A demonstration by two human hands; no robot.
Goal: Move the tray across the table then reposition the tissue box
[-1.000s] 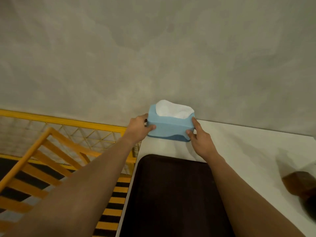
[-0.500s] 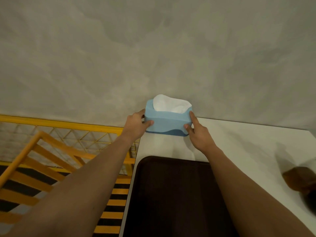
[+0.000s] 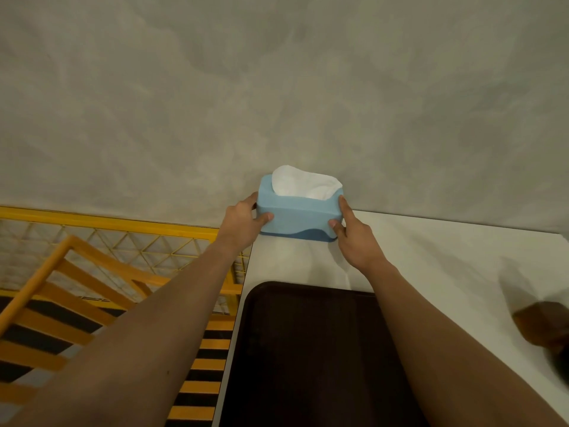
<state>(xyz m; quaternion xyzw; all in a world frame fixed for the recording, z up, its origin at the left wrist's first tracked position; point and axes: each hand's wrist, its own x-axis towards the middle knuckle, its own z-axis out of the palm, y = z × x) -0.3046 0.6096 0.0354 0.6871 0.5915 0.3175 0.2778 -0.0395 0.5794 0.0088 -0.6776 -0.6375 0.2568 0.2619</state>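
A light blue tissue box with white tissue sticking out of its top stands at the far left corner of the white table, against the wall. My left hand grips its left end and my right hand grips its right end. A dark brown tray lies flat on the table near me, between my forearms, close to the table's left edge.
A grey wall rises directly behind the table. Left of the table stands a yellow railing with mesh, over a yellow-and-black striped floor. A blurred dark brown object sits at the table's right side.
The tissue box, held in both hands, has moved slightly farther toward the back left corner against the wall. The tray has stayed put.
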